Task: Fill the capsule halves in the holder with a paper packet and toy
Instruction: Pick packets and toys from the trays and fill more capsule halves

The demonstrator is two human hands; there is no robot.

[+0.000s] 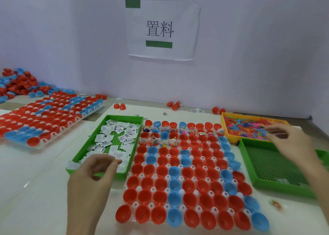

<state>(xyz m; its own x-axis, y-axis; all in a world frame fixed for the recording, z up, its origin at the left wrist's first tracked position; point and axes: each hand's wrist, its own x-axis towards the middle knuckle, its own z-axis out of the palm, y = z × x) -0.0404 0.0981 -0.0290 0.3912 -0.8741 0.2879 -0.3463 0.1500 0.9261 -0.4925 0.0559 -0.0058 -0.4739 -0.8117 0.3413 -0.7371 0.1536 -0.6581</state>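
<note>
A white holder (140, 176) full of red and blue capsule halves lies in the middle of the table. Several halves (161, 142) in its two far rows hold packets and toys; the nearer rows look empty. A green tray (124, 118) of white paper packets (114, 133) sits to its left. My left hand (97, 170) hovers over that tray's near end with curled fingers; I cannot tell if it holds a packet. A yellow tray (224, 127) of colourful toys (245, 127) stands at the far right. My right hand (288, 140) reaches into it, blurred, and pinches something small and purple.
An empty green tray (267, 165) lies right of the holder, under my right forearm. A second filled holder (44, 120) sits at the left, with a heap of loose capsule halves (17, 82) behind it. Stray red halves (120, 106) lie along the wall.
</note>
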